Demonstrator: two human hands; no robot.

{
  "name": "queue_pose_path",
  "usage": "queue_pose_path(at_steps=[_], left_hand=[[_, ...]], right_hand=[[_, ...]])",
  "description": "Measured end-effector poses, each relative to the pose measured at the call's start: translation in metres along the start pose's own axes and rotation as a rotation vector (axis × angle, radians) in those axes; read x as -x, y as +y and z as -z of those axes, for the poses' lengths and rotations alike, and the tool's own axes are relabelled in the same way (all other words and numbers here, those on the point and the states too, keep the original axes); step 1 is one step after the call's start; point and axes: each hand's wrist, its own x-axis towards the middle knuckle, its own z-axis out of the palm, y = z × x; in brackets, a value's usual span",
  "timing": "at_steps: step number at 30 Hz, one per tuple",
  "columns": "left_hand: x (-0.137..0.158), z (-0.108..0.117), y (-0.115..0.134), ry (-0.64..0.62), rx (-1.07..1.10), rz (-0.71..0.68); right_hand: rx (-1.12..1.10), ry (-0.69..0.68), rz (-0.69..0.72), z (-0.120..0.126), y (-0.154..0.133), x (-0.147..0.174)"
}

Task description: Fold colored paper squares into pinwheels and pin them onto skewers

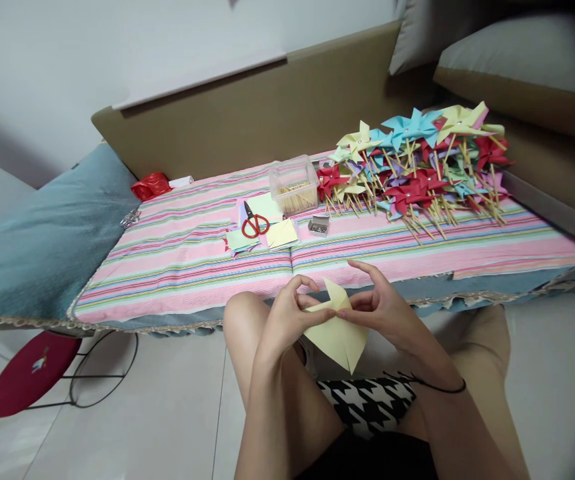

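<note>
A pale yellow paper square (338, 339) with cuts running in from its corners is held above my lap. My left hand (292, 313) pinches it near the middle from the left, thumb on top. From the right, my right hand (375, 307) pinches the same paper close to the centre, its index finger raised away. One paper point stands bent up between the hands. Beyond them on the striped cloth lie red-handled scissors (255, 221), stacks of cut paper (282, 234) and a small open box of metal pins (319, 226).
A clear plastic box (295, 183) of wooden sticks stands behind the paper. Many finished paper pinwheels (417, 167) are heaped at the right. A red plastic bag (151, 186) lies far left. On the floor at left stands a dark red stool (32, 373).
</note>
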Motion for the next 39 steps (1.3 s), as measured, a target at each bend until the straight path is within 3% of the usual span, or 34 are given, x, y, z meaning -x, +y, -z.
queue_pose_path(at_steps=[11,22,24,28,31,35,39], left_hand=[[-0.002,-0.007,0.0,0.11,-0.013,0.006],[0.001,-0.001,-0.004,-0.009,0.011,0.016],[-0.001,-0.002,-0.006,0.039,0.015,0.019],[-0.006,-0.008,-0.011,0.296,0.134,-0.024],[-0.008,-0.017,-0.013,0.425,0.258,-0.062],[-0.005,-0.031,-0.012,0.483,0.331,-0.043],[-0.001,-0.036,-0.011,0.435,0.408,-0.02]], right_hand=[[-0.013,0.025,0.004,-0.001,0.0,-0.002],[0.035,0.011,-0.006,0.001,0.002,-0.002],[0.028,0.031,0.02,0.002,0.002,-0.003],[-0.071,0.174,0.098,0.0,-0.001,-0.006],[-0.127,0.223,0.076,-0.006,0.0,-0.008],[-0.201,0.24,0.093,-0.017,0.005,-0.01],[-0.179,0.274,0.116,-0.017,0.007,-0.009]])
